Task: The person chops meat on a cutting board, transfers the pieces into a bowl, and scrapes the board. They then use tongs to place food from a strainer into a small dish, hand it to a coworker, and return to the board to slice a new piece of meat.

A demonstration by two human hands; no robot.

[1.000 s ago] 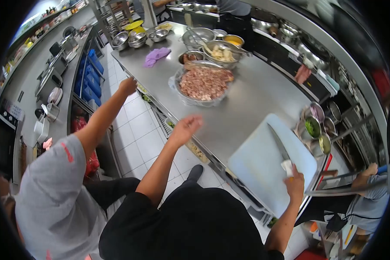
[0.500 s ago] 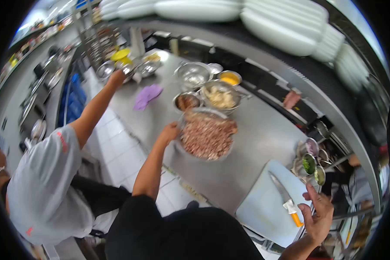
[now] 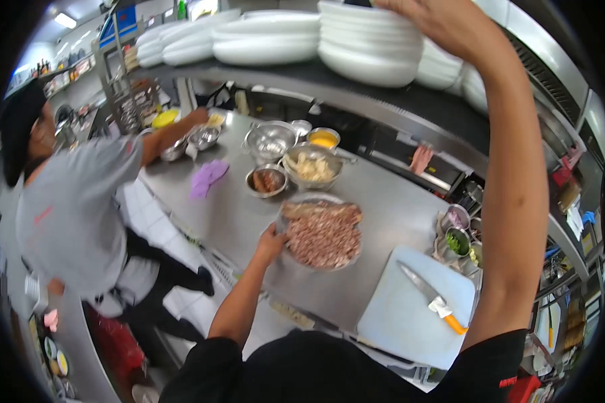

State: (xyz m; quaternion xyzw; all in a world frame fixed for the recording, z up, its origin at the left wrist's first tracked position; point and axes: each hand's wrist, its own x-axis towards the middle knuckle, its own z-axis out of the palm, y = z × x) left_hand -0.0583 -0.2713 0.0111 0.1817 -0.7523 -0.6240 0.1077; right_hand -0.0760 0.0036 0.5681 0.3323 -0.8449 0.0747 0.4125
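Note:
My left hand (image 3: 271, 244) is closed on the left rim of a bowl (image 3: 353, 261) on the steel worktop. The bowl is heaped with chopped pinkish meat (image 3: 324, 238), and a longer strip lies along its far side. High up, my right hand (image 3: 444, 20) reaches over the shelf beside a stack of white dishes (image 3: 373, 50). Its fingers meet the top edge of the view, so their grip is hidden. On a white cutting board (image 3: 396, 309) rests a knife (image 3: 423, 285) with an orange handle.
Beyond the meat stand metal bowls with sausage-like pieces (image 3: 265, 181), pale chunks (image 3: 312, 168) and yellow liquid (image 3: 324, 139). A purple cloth (image 3: 208, 178) lies left. Small containers of greens (image 3: 458, 242) stand right. A co-worker in a grey shirt (image 3: 74, 208) reaches across the left end.
My right hand has risen from beside the cutting board to the dishes on the shelf. My left hand stays on the meat bowl. The view has shifted, and the co-worker's arm has moved.

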